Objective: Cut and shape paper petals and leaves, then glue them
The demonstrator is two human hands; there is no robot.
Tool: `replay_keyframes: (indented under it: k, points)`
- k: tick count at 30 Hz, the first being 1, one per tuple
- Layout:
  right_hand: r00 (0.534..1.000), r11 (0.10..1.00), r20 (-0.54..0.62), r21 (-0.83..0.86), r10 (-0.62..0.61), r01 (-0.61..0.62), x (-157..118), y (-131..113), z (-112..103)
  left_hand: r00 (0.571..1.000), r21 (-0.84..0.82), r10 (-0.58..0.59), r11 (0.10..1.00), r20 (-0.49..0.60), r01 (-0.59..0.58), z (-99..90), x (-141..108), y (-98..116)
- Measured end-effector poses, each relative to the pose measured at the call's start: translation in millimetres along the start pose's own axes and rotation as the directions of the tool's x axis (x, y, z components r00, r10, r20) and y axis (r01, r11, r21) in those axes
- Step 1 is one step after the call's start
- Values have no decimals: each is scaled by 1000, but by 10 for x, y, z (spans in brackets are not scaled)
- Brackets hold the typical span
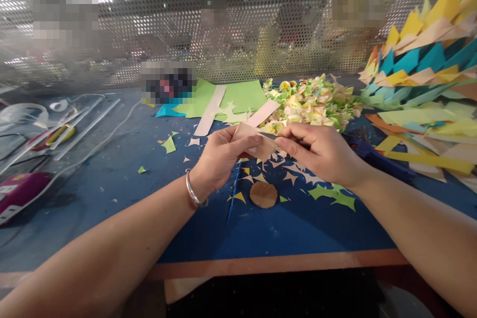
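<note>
My left hand (223,156), with a silver bracelet at its wrist, pinches a small pale pink piece of paper (265,149) between thumb and fingers. Against the paper's right side, my right hand (313,149) has its fingers closed on a thin dark tool (269,134), mostly hidden by the fingers and paper. Below the hands a round brown cardboard disc (263,195) lies on the blue table among pink paper scraps (303,173). A thin blue stick (234,193) lies left of the disc.
Green sheets (242,93) and pink strips (210,111) lie behind my hands, beside a heap of cut paper (316,102). A layered paper construction (428,59) stands at right. Clear sticks (87,129), cables and a purple device (22,194) are at left. A perforated metal screen (242,35) rises behind.
</note>
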State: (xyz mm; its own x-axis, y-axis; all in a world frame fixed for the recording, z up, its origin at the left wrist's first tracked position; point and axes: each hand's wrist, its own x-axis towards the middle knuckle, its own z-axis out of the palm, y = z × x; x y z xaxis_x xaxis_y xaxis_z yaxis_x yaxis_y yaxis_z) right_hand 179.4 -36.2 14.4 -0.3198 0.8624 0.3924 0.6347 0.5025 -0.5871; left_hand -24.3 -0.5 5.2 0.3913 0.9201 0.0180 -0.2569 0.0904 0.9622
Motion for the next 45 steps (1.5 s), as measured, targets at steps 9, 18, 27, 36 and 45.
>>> replay_keyframes:
  k: [9,18,27,36,45]
  points:
    - [1000,1000,-2,-3,-1,1,4,-11,-2,999,-37,-5,999,40,6,-6,15,-5]
    - [1000,1000,8,2,16,-16,-5,-12,-6,995,-35,-75,996,66,77,-11,2,10]
    - [1000,1000,14,-5,23,-23,-2,-12,-8,996,5,-38,999,80,38,-17,9,-18]
    - [1000,1000,10,16,24,-24,-5,-8,-9,997,41,-56,998,54,54,-36,4,50]
    - [999,999,8,10,39,-39,-2,5,-5,999,63,-12,998,50,9,-55,11,34]
